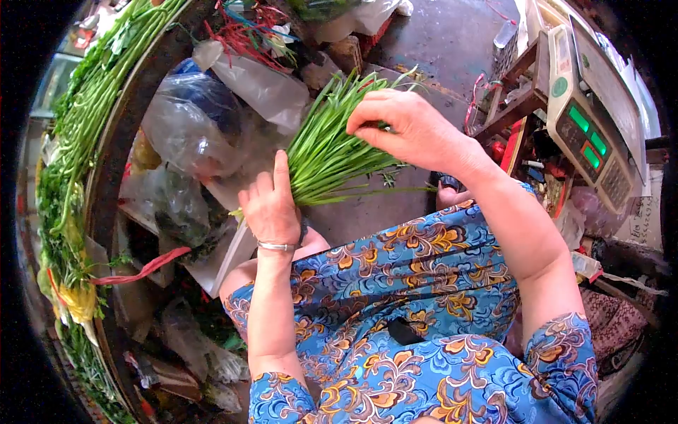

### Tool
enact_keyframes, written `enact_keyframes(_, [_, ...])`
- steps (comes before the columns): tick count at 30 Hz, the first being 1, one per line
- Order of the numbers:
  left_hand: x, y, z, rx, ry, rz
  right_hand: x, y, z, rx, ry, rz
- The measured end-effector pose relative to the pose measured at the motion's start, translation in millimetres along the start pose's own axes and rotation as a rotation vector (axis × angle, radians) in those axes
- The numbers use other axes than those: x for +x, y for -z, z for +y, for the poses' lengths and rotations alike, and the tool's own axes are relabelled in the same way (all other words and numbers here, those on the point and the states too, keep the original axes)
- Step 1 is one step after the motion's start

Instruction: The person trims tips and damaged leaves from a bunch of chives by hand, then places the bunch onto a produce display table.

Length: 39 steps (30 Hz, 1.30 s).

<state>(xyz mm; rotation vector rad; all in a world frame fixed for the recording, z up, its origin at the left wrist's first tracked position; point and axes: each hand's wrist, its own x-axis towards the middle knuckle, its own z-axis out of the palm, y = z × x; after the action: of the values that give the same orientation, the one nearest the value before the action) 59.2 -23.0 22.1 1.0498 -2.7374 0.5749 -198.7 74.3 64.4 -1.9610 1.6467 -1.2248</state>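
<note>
A thick bunch of long green chives (328,145) lies slanted over my lap, its leaf tips fanned out toward the far side. My left hand (272,212) is wrapped round the lower end of the bunch, index finger stretched along the stems; a metal bracelet circles that wrist. Above the leaves on the right, my right hand (402,131) has its thumb and fingers pinched together near the tips. What the pinch holds, if anything, is too small to make out. A few loose stalks (381,190) stick out rightward below the bunch.
On the left, a curved dark ledge (116,134) carries long green stalks (106,92). Plastic bags (191,127) crowd the floor beside it. Red ties (258,35) hang at the top. A lit digital scale (590,134) stands at right near a wooden rack (519,92).
</note>
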Motion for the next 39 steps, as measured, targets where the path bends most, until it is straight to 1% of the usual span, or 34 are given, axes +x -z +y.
enact_keyframes(5, [0.0, -0.7, 0.8, -0.011, 0.018, 0.005, -2.9, -12.4, 0.9, 0.018, -0.062, -0.065])
enact_keyframes(8, [-0.7, -2.0, 0.5, -0.007, 0.017, 0.014, -4.6, -18.3, 1.4, -0.060, -0.098, -0.105])
enact_keyframes(13, [-1.4, 0.3, 0.4, -0.042, 0.007, 0.018, -2.2, -22.6, -6.7, -0.073, -0.255, -0.087])
enact_keyframes(19, [-2.0, 1.1, 0.2, -0.048, 0.008, 0.008, 0.3, -15.6, -16.1, -0.093, -0.288, -0.196])
enact_keyframes(22, [-1.4, 1.4, 1.5, -0.061, 0.000, 0.017, -0.6, -18.2, -14.4, -0.111, -0.264, -0.173])
enact_keyframes(26, [-1.0, 0.9, 3.6, -0.046, -0.008, -0.002, -0.6, -24.3, -13.1, -0.102, -0.284, -0.160])
enact_keyframes(34, [-2.2, -1.2, 4.5, -0.058, -0.008, -0.007, -0.7, -27.7, -12.8, -0.103, -0.210, -0.103])
enact_keyframes(39, [-2.1, -2.0, 5.2, -0.067, -0.008, -0.011, -1.9, -34.7, -11.9, -0.137, -0.208, -0.079])
